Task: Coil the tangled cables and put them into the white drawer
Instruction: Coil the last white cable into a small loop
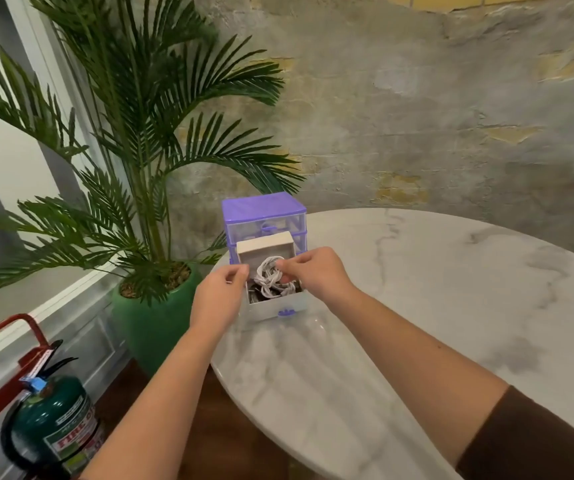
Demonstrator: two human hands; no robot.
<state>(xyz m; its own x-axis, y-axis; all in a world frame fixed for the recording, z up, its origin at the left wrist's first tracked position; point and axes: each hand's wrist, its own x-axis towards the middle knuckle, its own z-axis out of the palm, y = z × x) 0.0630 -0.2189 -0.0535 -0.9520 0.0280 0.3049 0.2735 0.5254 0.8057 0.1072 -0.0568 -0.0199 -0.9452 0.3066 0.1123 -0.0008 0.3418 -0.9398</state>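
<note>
Over the pulled-out white plastic drawer [271, 306] on the marble table [417, 306], I see my right hand [316, 271] pinching the coiled white cable bundle [271, 277], nearer than my left hand [221, 289], fingers pinched together beside it.

left hand [218, 294]: arm extended toward 12 o'clock, fingertips pinched
right hand [316, 273]: arm toward 11 o'clock, fingers pinched

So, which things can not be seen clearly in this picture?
Head view only:
- White cables: how many, and how neatly coiled; blurred, partly behind right hand.
- White drawer: dark contents too small to identify.
- Left hand: fingertip grip unclear.
- Fire extinguisher: cut off by the bottom edge.
</note>
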